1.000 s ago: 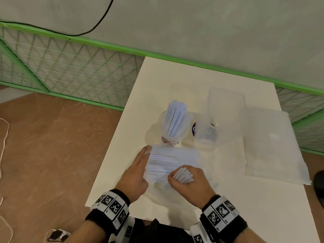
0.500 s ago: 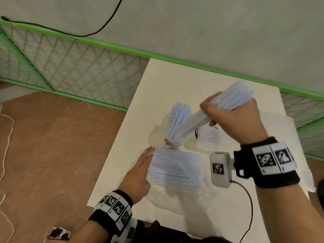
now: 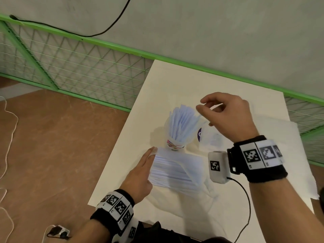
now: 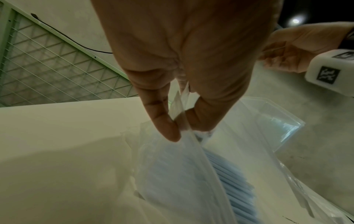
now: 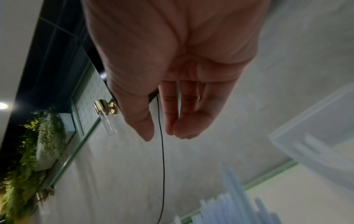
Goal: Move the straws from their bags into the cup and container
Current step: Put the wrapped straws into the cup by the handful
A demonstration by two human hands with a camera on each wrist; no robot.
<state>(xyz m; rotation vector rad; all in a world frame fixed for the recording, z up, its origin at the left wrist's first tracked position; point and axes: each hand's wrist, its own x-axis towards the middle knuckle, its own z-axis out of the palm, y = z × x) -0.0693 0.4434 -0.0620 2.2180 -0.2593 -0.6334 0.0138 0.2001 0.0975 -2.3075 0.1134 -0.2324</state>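
your right hand (image 3: 226, 118) is hovering empty, fingers loosely apart, its bundle now standing in the cup (image 3: 176, 137), while your left hand (image 3: 140, 174) is pinching the bag (image 3: 175, 172), awaiting another grab.

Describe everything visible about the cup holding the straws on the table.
The cup is clear, thin plastic with a colourful printed band near its base. It stands upright on the white table, just beyond the bag of straws and left of a clear container. A fanned bundle of pale blue-white straws sticks out well above its rim. The right hand hovers over the straw tips, holding nothing; no hand touches the cup itself.
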